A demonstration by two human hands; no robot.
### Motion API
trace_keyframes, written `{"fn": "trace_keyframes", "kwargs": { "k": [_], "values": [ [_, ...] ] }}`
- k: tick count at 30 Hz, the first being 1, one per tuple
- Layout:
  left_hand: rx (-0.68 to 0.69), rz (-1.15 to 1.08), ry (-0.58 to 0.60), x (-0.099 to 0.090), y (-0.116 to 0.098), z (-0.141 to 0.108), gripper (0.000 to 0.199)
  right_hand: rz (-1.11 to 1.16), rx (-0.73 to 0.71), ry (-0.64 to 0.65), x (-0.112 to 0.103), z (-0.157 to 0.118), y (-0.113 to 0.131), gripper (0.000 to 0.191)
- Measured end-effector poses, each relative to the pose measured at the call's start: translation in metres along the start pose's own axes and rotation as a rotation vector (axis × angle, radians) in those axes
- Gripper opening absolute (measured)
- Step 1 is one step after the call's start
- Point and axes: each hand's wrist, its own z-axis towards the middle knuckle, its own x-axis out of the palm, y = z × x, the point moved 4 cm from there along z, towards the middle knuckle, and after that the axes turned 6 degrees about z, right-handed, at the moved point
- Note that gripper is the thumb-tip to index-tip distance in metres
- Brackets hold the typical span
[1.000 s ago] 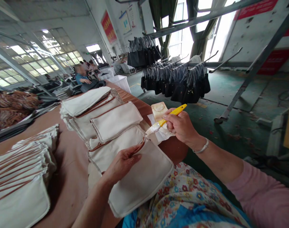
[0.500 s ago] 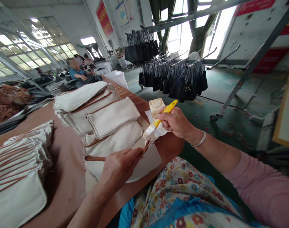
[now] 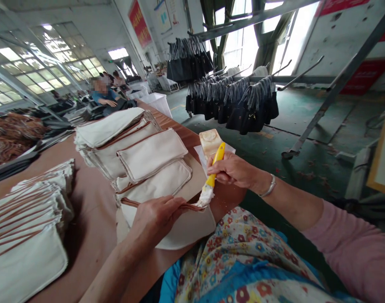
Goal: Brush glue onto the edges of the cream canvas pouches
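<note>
In my right hand is a yellow-handled brush, its bristles pointing down and coated in white paste. The bristle tip meets the right end of a brown-edged strip along the top of a cream fabric piece. My left hand pinches that brown edge, fingers closed over it. Beyond the brush stands a pale, stained container on a white sheet. More cream pieces with brown edging lie overlapped just past my left hand.
A brown-covered table carries another row of cream pieces at left. Black bags hang on a metal rack beyond the table's right side. A person sits at the far end near a white bin.
My right hand has lowered the brush and turned it more upright, bringing the bristles onto the brown edge. The piece's right end, raised before, now lies flatter under my left hand.
</note>
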Motion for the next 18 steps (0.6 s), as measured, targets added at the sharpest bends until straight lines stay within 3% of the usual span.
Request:
{"fn": "trace_keyframes", "kwargs": {
  "k": [2, 5, 9, 12, 14, 16, 18],
  "values": [
    [0.018, 0.033, -0.002, -0.004, 0.003, 0.006, 0.024, 0.027, -0.022, -0.019, -0.005, -0.007, 0.004, 0.016],
    [0.100, 0.109, -0.051, -0.025, 0.003, 0.023, 0.026, 0.088, -0.163, -0.183, -0.020, -0.020, 0.027, 0.014],
    [0.252, 0.040, -0.159, -0.085, -0.003, 0.054, 0.028, 0.180, -0.359, -0.322, -0.032, -0.037, 0.066, 0.012],
    [0.320, -0.086, -0.133, -0.124, -0.003, 0.064, 0.030, 0.227, -0.438, -0.382, -0.037, -0.047, 0.082, 0.010],
    [0.325, -0.103, -0.042, -0.129, 0.007, 0.058, 0.033, 0.255, -0.454, -0.408, -0.042, -0.051, 0.082, 0.008],
    [0.279, -0.057, 0.020, -0.117, 0.027, 0.039, 0.036, 0.268, -0.442, -0.417, -0.048, -0.052, 0.073, 0.008],
    [0.121, 0.056, -0.054, -0.100, 0.060, 0.012, 0.037, 0.270, -0.393, -0.420, -0.055, -0.049, 0.058, 0.012]
  ]
}}
